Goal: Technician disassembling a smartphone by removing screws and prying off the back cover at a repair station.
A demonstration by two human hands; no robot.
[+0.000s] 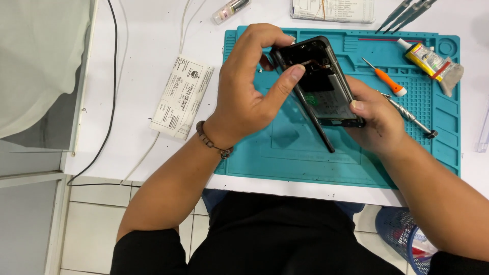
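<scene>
While the right hand (374,122) cradles the opened black phone (321,84) from below, tilted above the teal work mat (285,158), the left hand (249,86) closes its grip from above: thumb pressed on the phone's inner face, fingers curled over the top edge. A thin black rod (316,127) runs along the phone's left side. An orange-handled screwdriver (387,79) lies on the mat, just beside.
</scene>
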